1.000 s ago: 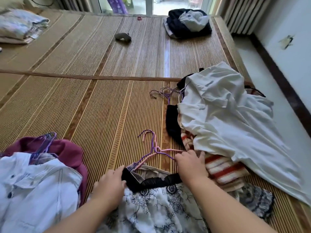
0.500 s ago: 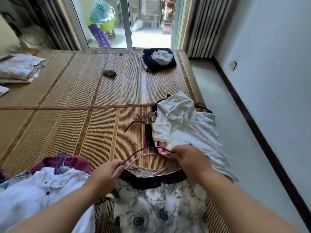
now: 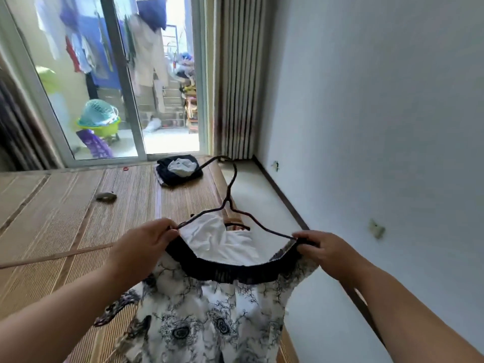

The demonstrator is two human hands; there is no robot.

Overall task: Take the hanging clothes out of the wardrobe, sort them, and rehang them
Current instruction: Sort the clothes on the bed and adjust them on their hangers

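Note:
A white skirt with a black ink print (image 3: 204, 318) and a black elastic waistband hangs in the air in front of me. A thin dark wire hanger (image 3: 230, 203) sits in the waistband, its hook pointing away from me. My left hand (image 3: 141, 247) pinches the hanger's left end together with the waistband. My right hand (image 3: 322, 250) grips the right end and the waistband there. Through the open waist I see a white garment (image 3: 222, 239) lying on the mat behind.
A woven straw mat (image 3: 65, 218) covers the raised platform. A dark folded pile with a white piece (image 3: 179, 169) lies at the far edge, a small grey object (image 3: 106, 196) to its left. Sliding glass door (image 3: 125, 82) ahead, white wall (image 3: 379, 127) and floor strip on the right.
Both hands have lifted the skirt off the mat on one dark hanger. The view has tilted up, so the clothes piles on the left and right have dropped out of sight.

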